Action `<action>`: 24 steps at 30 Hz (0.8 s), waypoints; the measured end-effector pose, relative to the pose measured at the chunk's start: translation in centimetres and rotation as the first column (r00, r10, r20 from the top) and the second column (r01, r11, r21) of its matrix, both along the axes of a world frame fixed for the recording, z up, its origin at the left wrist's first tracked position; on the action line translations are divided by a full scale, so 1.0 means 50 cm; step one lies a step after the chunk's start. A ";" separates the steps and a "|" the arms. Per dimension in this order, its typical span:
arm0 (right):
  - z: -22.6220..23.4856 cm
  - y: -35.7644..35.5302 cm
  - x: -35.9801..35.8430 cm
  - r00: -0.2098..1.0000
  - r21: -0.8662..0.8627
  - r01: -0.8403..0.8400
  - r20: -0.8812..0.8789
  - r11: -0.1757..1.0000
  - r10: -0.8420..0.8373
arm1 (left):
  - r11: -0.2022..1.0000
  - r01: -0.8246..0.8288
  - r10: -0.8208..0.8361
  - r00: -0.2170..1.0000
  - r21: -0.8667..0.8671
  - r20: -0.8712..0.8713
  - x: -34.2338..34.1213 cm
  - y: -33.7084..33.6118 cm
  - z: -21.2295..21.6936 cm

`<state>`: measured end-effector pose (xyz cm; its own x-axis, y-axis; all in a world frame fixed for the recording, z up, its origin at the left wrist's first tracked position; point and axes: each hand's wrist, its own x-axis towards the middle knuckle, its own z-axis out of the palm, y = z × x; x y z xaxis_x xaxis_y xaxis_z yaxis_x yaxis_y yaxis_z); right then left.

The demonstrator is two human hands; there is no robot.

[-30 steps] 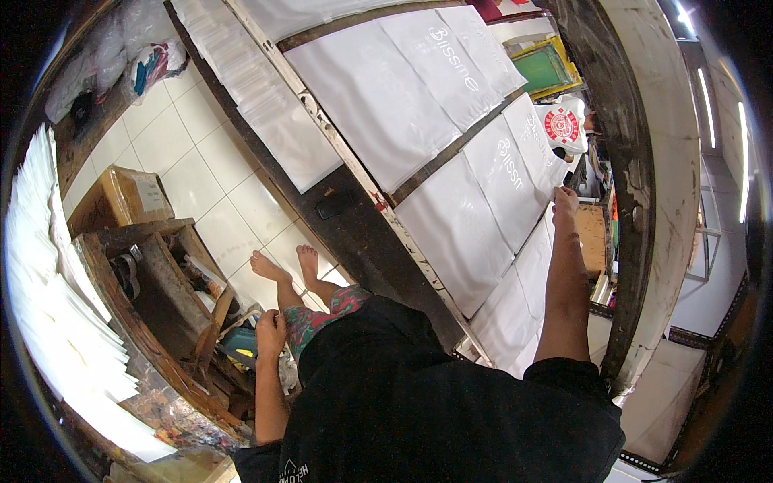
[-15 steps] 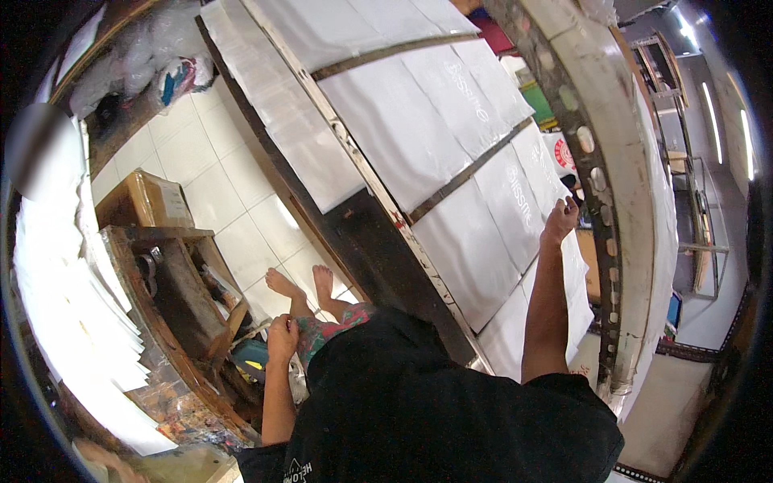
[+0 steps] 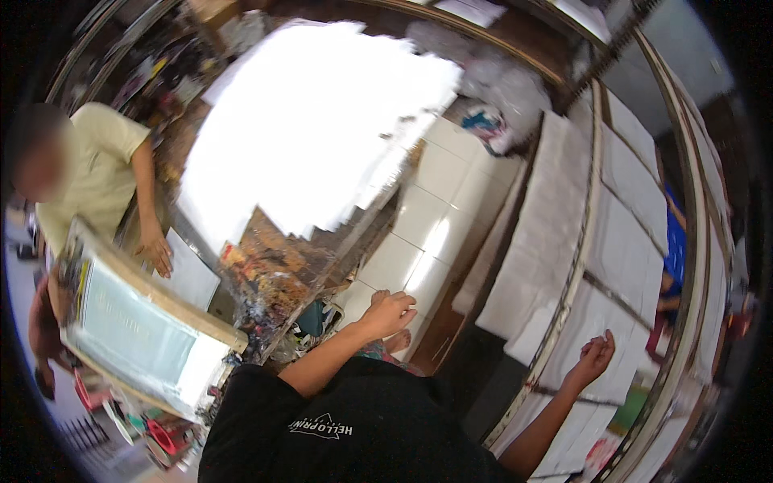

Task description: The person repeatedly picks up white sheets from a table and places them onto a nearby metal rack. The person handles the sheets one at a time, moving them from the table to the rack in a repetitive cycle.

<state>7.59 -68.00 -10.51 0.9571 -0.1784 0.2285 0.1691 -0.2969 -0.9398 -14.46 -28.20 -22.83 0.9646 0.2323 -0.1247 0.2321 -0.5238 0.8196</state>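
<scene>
My left hand [image 3: 388, 314] hangs above the tiled floor, its fingers loosely bent and partly apart, with nothing seen in them. My right hand [image 3: 594, 360] is curled in the air before the drying rack on the right, and no item shows in its fingers. Behind it, white sheets [image 3: 616, 310] lie in rows on the rack's slats; I cannot tell whether the hand touches them. Left of my body, many overlapping white sheets [image 3: 314, 121] cover a paint-stained table [image 3: 282, 266].
At the left, a person in a pale yellow shirt [image 3: 101, 173] rests a hand [image 3: 153, 248] by a white sheet [image 3: 189, 274]. A wood-framed printing screen [image 3: 145, 310] stands tilted there. Plastic bags [image 3: 511, 92] lie at the back. Tiled floor [image 3: 431, 209] runs between table and rack.
My view has swung left, bringing the sheet-covered table and the other person into sight. My right hand has come away from the sheets' edge; my left hand has risen from beside my leg.
</scene>
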 end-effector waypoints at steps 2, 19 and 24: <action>-0.034 0.074 0.035 0.993 0.025 -0.110 -0.039 0.994 0.111 | 0.998 -0.055 0.055 0.998 -0.003 0.009 0.012 0.029 0.051; -0.010 0.357 -0.065 0.862 -0.107 -0.468 -0.274 0.877 0.427 | 0.992 0.122 -0.124 0.981 0.026 0.149 0.189 0.142 0.172; 0.006 0.233 -0.103 0.978 -0.183 -0.133 -0.185 0.974 0.099 | 0.946 0.322 -0.323 0.928 0.037 0.186 0.245 0.116 0.147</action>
